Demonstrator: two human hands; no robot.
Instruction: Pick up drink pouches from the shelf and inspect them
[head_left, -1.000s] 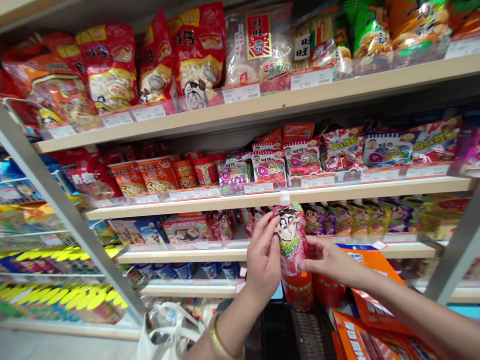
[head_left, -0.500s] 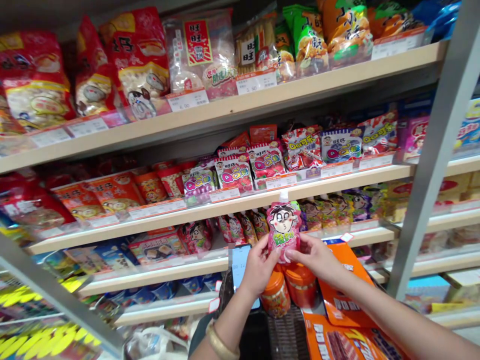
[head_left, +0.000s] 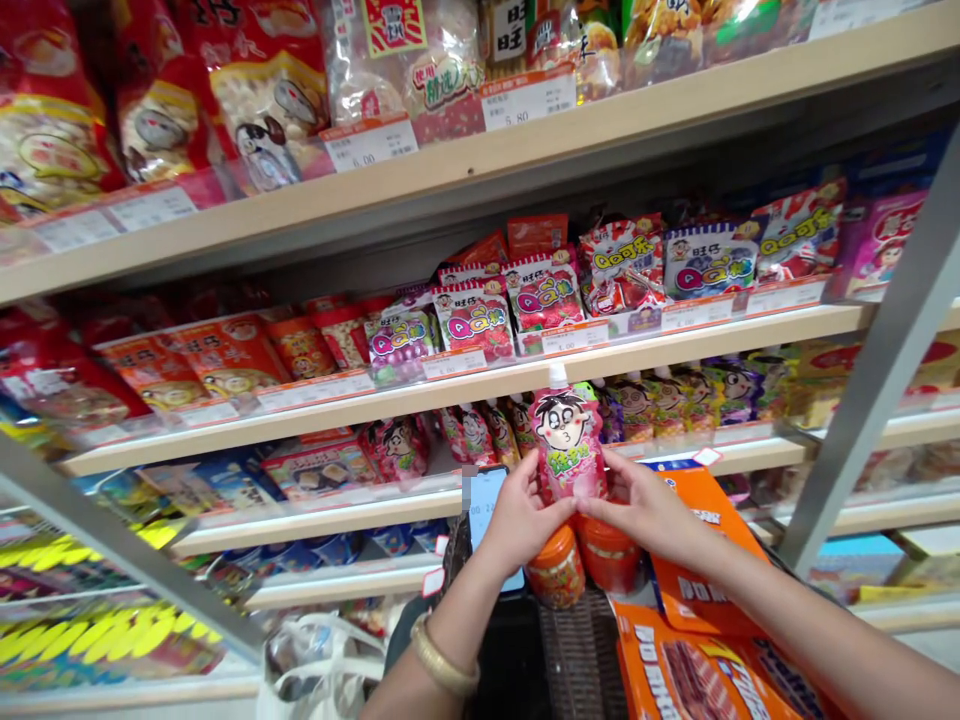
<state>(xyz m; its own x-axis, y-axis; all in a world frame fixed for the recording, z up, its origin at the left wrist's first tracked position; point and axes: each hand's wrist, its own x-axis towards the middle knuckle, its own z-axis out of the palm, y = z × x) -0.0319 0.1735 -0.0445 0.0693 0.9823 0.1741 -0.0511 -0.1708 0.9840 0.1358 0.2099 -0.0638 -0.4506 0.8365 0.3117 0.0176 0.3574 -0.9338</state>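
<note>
Both hands hold a pink spouted pouch (head_left: pixel 564 440) with a cartoon face and a white cap, upright in front of the third shelf. My left hand (head_left: pixel 525 515) pinches its lower left edge; a gold bangle sits on that wrist. My right hand (head_left: pixel 651 510) grips the lower right edge. Similar pouches (head_left: pixel 679 395) in purple and green stand in a row on the shelf behind it. A phone with a lit screen (head_left: pixel 486 505) shows just behind my left hand.
Wooden shelves (head_left: pixel 465 385) hold snack bags and price tags. Grey slanted uprights (head_left: pixel 870 370) frame the bay. Below my hands a dark basket (head_left: pixel 577 655) holds two orange-lidded jars (head_left: pixel 559 565) and orange packets (head_left: pixel 697 600). A white plastic bag (head_left: pixel 322 665) hangs at lower left.
The view has swung right and dipped a little. Both hands have slid down to the pouch's bottom edge, and the pouch now faces me squarely and upright.
</note>
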